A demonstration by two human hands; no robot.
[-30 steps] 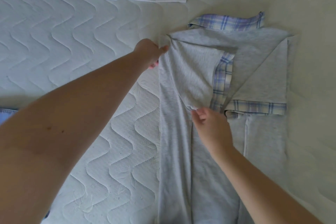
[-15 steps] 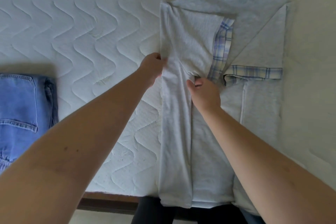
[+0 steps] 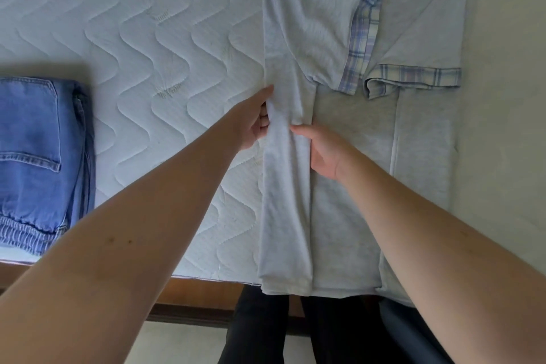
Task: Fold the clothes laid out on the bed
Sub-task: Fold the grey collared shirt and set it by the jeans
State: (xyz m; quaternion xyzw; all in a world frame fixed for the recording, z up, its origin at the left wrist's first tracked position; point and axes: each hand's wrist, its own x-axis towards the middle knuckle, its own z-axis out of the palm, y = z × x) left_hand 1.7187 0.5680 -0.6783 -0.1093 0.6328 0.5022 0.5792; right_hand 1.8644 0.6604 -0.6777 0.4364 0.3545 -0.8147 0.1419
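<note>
Your left hand [image 3: 254,121] pinches the left fold of the shirt [image 3: 354,133] (grey, plaid cuffs), your right hand [image 3: 322,151] grips the fold's inner edge. The shirt reaches the bed's [image 3: 165,38] near edge; jeans [image 3: 35,156] lie left.

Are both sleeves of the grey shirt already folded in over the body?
Yes: on the grey shirt both plaid-cuffed sleeves lie folded inward over the body, cuffs nearly meeting near the middle.
</note>
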